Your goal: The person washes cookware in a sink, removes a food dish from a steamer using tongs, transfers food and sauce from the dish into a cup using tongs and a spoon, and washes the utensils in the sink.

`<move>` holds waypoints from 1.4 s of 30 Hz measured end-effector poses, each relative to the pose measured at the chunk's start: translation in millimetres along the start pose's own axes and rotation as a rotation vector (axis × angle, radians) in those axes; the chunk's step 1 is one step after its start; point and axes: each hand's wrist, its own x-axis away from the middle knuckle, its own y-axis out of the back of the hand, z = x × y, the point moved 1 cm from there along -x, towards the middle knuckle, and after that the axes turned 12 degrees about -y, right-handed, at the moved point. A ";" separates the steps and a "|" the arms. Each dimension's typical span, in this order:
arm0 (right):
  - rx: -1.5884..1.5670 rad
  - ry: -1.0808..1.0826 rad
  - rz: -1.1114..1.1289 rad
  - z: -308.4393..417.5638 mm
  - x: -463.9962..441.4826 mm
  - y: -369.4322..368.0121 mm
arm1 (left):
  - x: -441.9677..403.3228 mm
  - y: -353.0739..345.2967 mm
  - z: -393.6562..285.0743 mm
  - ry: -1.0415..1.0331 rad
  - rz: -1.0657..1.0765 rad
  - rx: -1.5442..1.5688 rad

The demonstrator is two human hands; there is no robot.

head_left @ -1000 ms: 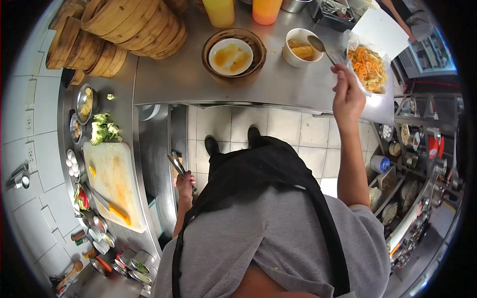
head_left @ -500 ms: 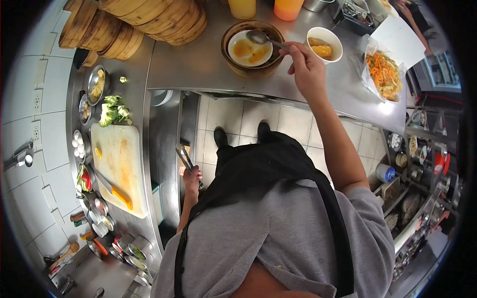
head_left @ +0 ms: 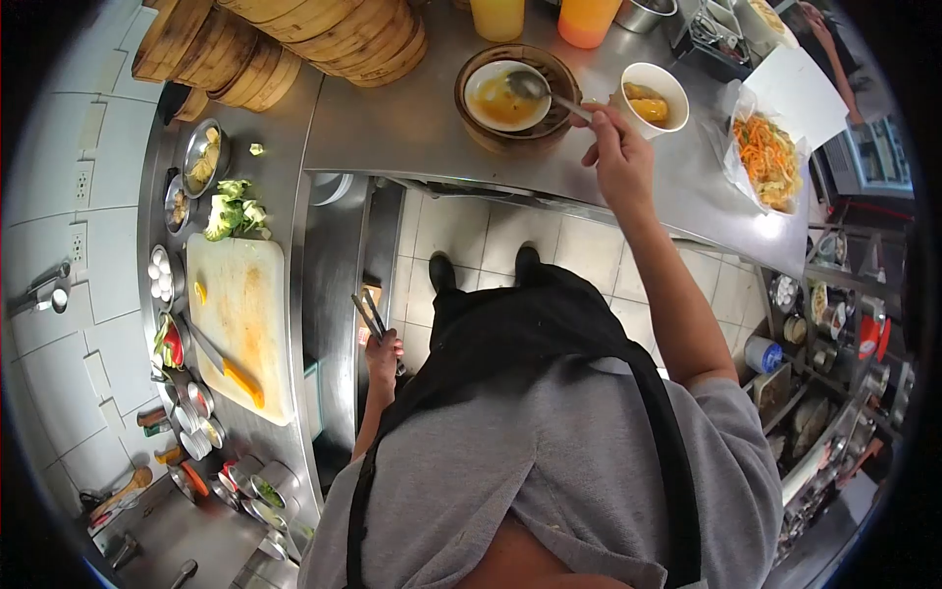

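My right hand grips the handle of a metal spoon, its bowl dipped into a white dish with orange-yellow sauce. That dish sits inside a round bamboo steamer basket on the steel counter. Just right of the spoon handle stands a white paper cup holding yellow-brown pieces of food. My left hand hangs low at my side, closed around metal tongs whose arms point up and apart.
Stacked bamboo steamers rise at the back left, beside yellow and orange drink containers. A paper-lined box of shredded food lies at right. On the left counter, a yellow-handled knife rests on a cutting board near broccoli.
The spoon's bowl has shifted within the dish, and the sauce that lay in separate patches is now smeared together. My left hand still holds the tongs low. The whole view has shifted slightly.
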 end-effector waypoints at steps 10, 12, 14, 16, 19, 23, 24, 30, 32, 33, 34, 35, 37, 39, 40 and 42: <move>-0.298 -0.305 0.057 8.0 26.9 -27.5 | 2.1 0.7 16.5 -0.025 -0.044 -0.060; -0.459 -0.482 0.094 1.7 19.8 -24.9 | 7.5 -1.9 9.9 -0.012 -0.050 -0.063; -0.492 -0.494 0.108 0.0 16.9 -22.0 | 11.8 -3.1 1.0 -0.037 -0.029 -0.067; -0.516 -0.500 0.117 3.0 13.6 -15.8 | 10.9 1.3 6.4 -0.014 0.000 -0.046; -0.537 -0.477 0.079 10.4 14.3 4.1 | 11.9 2.6 4.4 -0.033 0.016 -0.066; -0.529 -0.323 -0.064 26.0 20.4 56.4 | 10.0 -2.6 7.4 -0.059 0.012 -0.082; -0.500 -0.253 -0.123 30.6 22.5 70.4 | 5.8 -0.9 11.1 -0.065 0.039 -0.090; -0.097 0.060 -0.380 27.6 35.7 114.1 | -9.1 -9.9 19.5 0.007 0.014 -0.005; 0.873 0.443 -0.467 25.1 40.6 113.7 | -10.6 -13.3 17.7 -0.015 0.019 -0.009; 0.829 0.465 -0.465 26.2 42.1 113.3 | -13.5 -13.6 18.2 -0.018 0.023 -0.007; 0.830 0.469 -0.468 28.7 41.9 113.9 | -16.3 -13.3 18.5 -0.016 0.027 -0.002; 0.857 0.468 -0.465 31.8 42.4 115.0 | -17.8 -13.4 19.9 -0.011 0.032 0.002; 0.887 0.464 -0.469 32.8 43.9 116.3 | -8.1 -16.6 5.4 -0.026 0.026 -0.044; 0.641 0.394 -0.499 29.9 37.1 116.3 | -29.4 3.7 17.2 -0.378 0.252 -0.293; 0.487 0.386 -0.491 29.7 34.2 114.8 | -46.4 14.7 70.9 -0.302 0.215 0.005; 0.209 0.255 -0.400 40.8 33.5 101.8 | -69.6 27.2 120.1 -0.079 0.200 0.176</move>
